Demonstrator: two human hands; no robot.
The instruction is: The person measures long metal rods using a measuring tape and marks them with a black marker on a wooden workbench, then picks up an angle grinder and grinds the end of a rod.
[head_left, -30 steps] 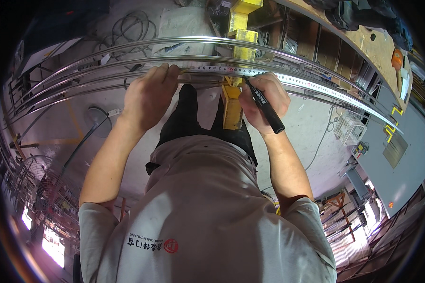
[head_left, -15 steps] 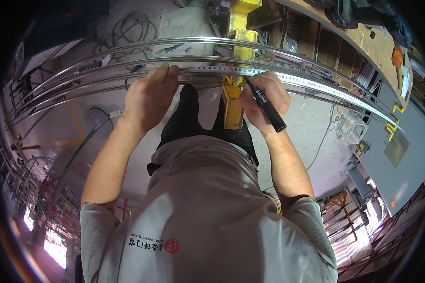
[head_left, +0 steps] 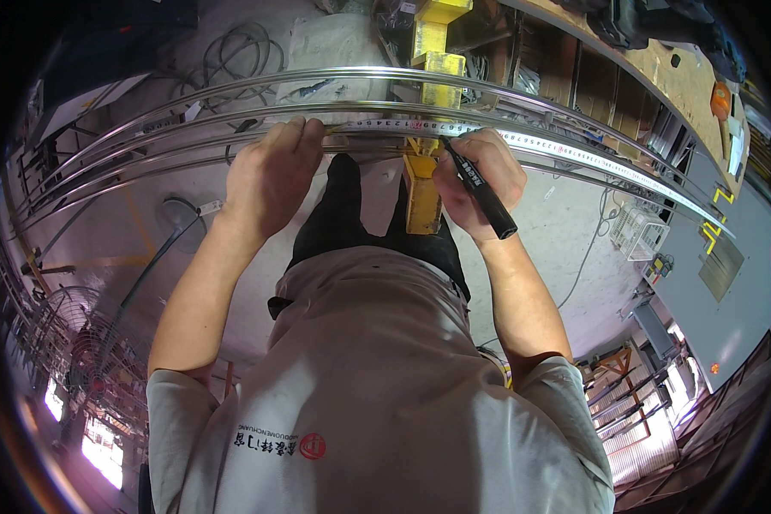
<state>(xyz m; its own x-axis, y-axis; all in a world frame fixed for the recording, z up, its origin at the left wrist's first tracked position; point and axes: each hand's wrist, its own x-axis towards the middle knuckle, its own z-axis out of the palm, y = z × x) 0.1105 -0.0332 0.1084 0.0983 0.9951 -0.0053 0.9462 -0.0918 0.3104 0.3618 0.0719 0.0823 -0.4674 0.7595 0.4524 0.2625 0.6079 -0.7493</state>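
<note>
Several long, shiny metal tubes [head_left: 334,74] run side by side across the front of me, resting on a yellow stand [head_left: 423,197]. Along one of them lies the white blade of a tape measure [head_left: 591,155], reaching far out to the right. My left hand [head_left: 274,176] is closed over the blade's left part and the tube, fingers bent; what lies under the fingers is hidden. My right hand [head_left: 480,176] grips a black marker [head_left: 486,199], its tip pointing up and left at the blade by the yellow stand.
Coiled cable [head_left: 244,51] lies on the floor at the far left. A wooden workbench [head_left: 677,81] with an orange-handled tool [head_left: 720,103] stands at the far right. Below it are a grey panel [head_left: 702,317] and a white crate [head_left: 638,231]. A fan [head_left: 86,334] is at the left.
The marker and my right hand have shifted very slightly left. My left hand, the tape blade and the tubes keep their places.
</note>
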